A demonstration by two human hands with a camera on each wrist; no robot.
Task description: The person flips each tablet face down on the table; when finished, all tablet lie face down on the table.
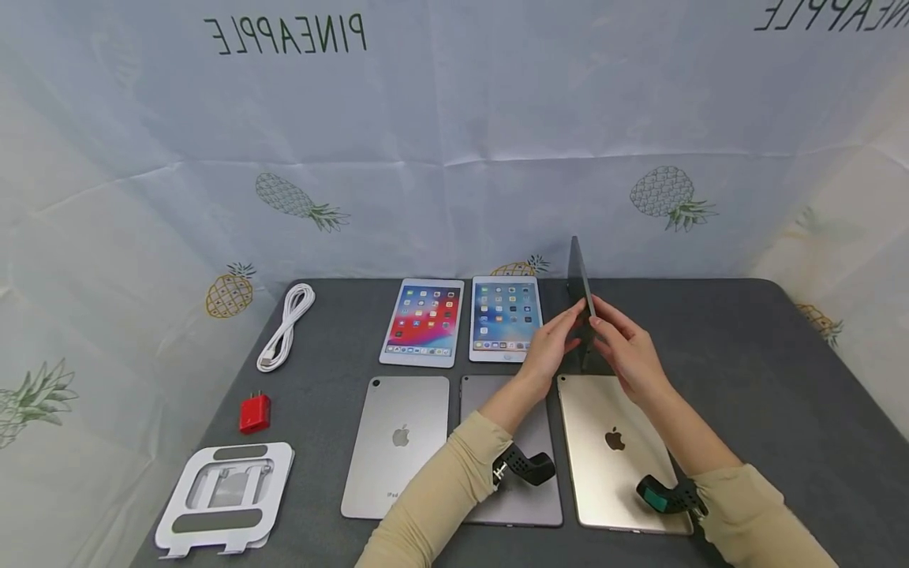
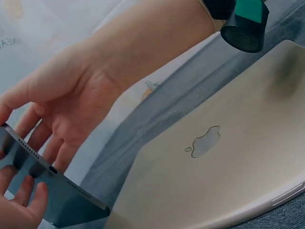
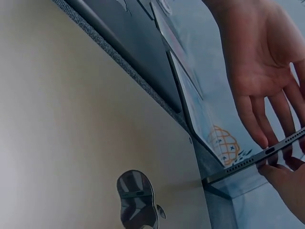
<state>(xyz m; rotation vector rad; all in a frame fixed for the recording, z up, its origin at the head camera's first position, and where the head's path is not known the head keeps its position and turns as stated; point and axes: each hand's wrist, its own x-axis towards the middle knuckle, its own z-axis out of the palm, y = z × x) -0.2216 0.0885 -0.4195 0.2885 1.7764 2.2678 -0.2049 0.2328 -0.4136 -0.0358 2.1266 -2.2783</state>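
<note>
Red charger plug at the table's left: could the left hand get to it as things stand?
Probably not right away: the left hand and right hand hold the dark tablet upright. Bare table lies toward the red charger plug.

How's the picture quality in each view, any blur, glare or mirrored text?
Head view: sharp, evenly lit, the backdrop's PINEAPPLE lettering reads mirrored. Left wrist view: soft, the gold tablet back shows a dull sheen. Right wrist view: very close, the hands and the thin dark grey tablet blurred at the edges.
</note>
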